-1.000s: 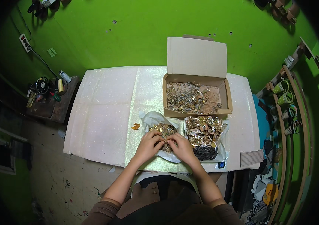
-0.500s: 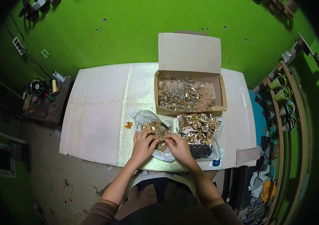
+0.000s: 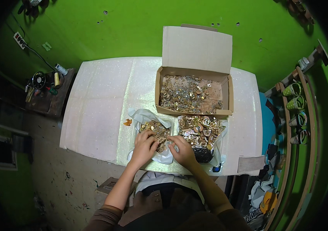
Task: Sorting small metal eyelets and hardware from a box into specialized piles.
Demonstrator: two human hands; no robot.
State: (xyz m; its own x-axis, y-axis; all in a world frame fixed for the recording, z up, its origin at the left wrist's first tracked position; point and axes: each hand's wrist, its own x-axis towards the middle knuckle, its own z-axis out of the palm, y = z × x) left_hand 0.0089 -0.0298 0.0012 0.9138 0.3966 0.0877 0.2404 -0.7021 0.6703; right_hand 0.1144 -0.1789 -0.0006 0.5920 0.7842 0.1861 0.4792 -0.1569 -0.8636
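Observation:
My left hand (image 3: 144, 148) rests over the near left part of a tray (image 3: 171, 122) lined with a white plastic bag (image 3: 139, 112). Its bent fingers reach into a heap of small gold and shiny beads and trims (image 3: 157, 129); what they hold is hidden. At the tray's right side is my right hand (image 3: 183, 152), thumb and fingertips pinched together over the beads. Anything in that pinch is too small to name. Just right of it, a second lined tray (image 3: 223, 134) holds gold ornaments (image 3: 200, 131) and a clump of black beads (image 3: 202, 154).
Behind the trays stands an open cardboard box (image 3: 193, 113) of loose trims, lid raised. An orange scrap (image 3: 127, 122) lies left on the glittery white table cover (image 3: 98, 104). A grey striped piece (image 3: 251, 164) lies front right. Sandals (image 3: 296, 103) hang on a wooden rack (image 3: 315, 127).
The whole view has shifted slightly. My fingers have moved a little among the beads, and the two hands are slightly farther apart.

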